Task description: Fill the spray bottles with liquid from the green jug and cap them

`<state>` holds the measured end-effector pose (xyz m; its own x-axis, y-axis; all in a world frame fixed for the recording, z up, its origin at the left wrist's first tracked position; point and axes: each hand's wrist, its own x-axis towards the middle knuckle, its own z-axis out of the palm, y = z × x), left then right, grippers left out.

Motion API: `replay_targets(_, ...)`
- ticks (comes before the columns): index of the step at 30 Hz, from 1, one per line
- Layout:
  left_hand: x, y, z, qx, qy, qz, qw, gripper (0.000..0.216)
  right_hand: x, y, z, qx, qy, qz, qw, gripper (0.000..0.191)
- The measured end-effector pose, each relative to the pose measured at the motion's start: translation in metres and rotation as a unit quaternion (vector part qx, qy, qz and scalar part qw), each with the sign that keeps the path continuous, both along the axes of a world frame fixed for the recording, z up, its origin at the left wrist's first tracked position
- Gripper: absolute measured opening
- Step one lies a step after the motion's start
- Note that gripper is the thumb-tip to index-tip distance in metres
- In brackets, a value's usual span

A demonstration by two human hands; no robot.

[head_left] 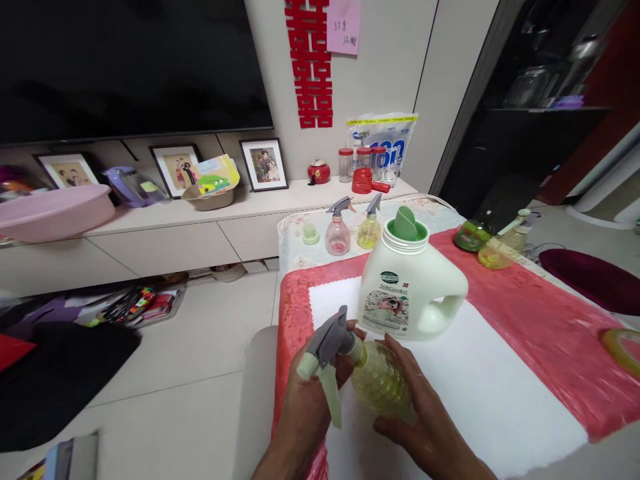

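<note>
Tilted onto its side above the white sheet (500, 393) is a yellow-green spray bottle (383, 380) with a grey spray head and pale green trigger. My left hand (310, 393) is closed around its neck, just below the spray head. Around the bottle's ribbed body curls my right hand (425, 413). Just beyond them stands a large pale green jug (415, 287), upright and uncapped, with a green spout in its mouth. Its green cap (311, 233) seems to lie farther back, beside a pink spray bottle (338, 233) and a yellow spray bottle (369, 230).
A red cloth (540, 300) covers much of the table. At its right are a dark green bottle (473, 233), another yellowish spray bottle (505, 243) and a tape roll (623, 348). Behind, a low cabinet (165, 240) carries framed photos, jars and a pink basin (57, 213).
</note>
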<state>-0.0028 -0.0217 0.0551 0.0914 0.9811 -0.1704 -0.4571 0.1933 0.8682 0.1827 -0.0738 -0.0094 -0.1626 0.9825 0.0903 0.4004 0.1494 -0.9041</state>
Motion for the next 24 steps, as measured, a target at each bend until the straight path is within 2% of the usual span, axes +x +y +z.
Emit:
replay_targets(6, 0.002, -0.003, 0.005, 0.069, 0.072, -0.057, 0.993, 0.032, -0.004, 0.003, -0.003, -0.028, 0.003, 0.017, 0.999, 0.099)
replay_targets(9, 0.003, -0.004, 0.001, 0.094, 0.105, -0.089, 0.986, 0.029, 0.005, 0.0, -0.001, -0.03, 0.005, 0.029, 0.999, 0.101)
replay_targets(11, 0.005, -0.006, -0.006, 0.092, 0.121, -0.127, 0.98, 0.03, 0.017, -0.004, 0.003, -0.017, -0.004, 0.03, 0.999, 0.094)
replay_targets(13, 0.009, -0.009, -0.014, 0.093, 0.104, -0.154, 0.978, 0.032, 0.028, -0.006, 0.01, 0.029, -0.021, 0.02, 0.999, 0.078)
replay_targets(15, 0.015, -0.012, -0.022, 0.092, 0.042, -0.163, 0.981, 0.03, 0.034, -0.005, 0.02, 0.089, -0.023, 0.01, 0.996, 0.062)
replay_targets(17, 0.022, -0.015, -0.027, 0.089, -0.027, -0.161, 0.983, 0.028, 0.033, -0.003, 0.031, 0.126, -0.002, 0.02, 0.992, 0.055)
replay_targets(19, 0.027, -0.018, -0.03, 0.083, -0.06, -0.162, 0.981, 0.026, 0.027, 0.0, 0.04, 0.119, 0.021, 0.032, 0.992, 0.05)
replay_targets(24, 0.029, -0.023, -0.035, 0.037, -0.057, -0.197, 0.978, 0.036, 0.013, 0.002, 0.049, 0.071, 0.069, 0.047, 0.994, 0.044)
